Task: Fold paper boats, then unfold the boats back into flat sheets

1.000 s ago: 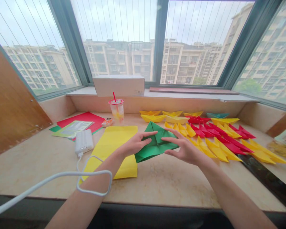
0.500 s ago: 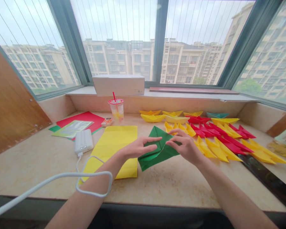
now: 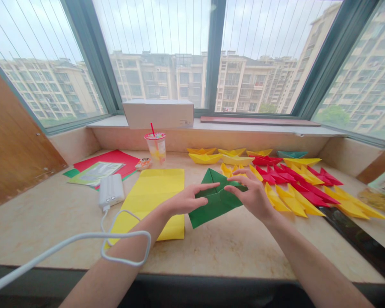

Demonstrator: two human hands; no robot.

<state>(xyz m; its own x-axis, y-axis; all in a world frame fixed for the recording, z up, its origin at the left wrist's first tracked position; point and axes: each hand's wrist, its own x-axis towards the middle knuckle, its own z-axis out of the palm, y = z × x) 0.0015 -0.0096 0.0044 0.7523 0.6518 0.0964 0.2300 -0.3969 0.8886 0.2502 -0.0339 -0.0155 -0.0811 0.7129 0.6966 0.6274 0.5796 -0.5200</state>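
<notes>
A folded sheet of green paper (image 3: 216, 205) lies at a slant on the counter in front of me, with creases and a pointed top. My left hand (image 3: 188, 199) rests on its left side, index finger stretched along the upper fold and thumb apart from it. From the right, my right hand (image 3: 252, 192) touches the paper's right part, thumb on the front layer and fingers spread and curved above. Part of the paper's right corner is hidden under that hand. Left of the green paper, a yellow sheet (image 3: 162, 184) lies partly under my left forearm.
Yellow paper boats (image 3: 205, 158) and red folded paper shapes (image 3: 311, 194) stand in rows at the right. A dark strip-like object (image 3: 362, 241) lies near them. At the left are a drink cup (image 3: 156, 147), a white power bank (image 3: 111, 191) with its cable (image 3: 83, 235), and red paper (image 3: 115, 156).
The front layer of the green paper, lifted at its edge before, now lies flatter. My right hand's fingers have moved from a pinch to a wider spread. The left hand has hardly moved.
</notes>
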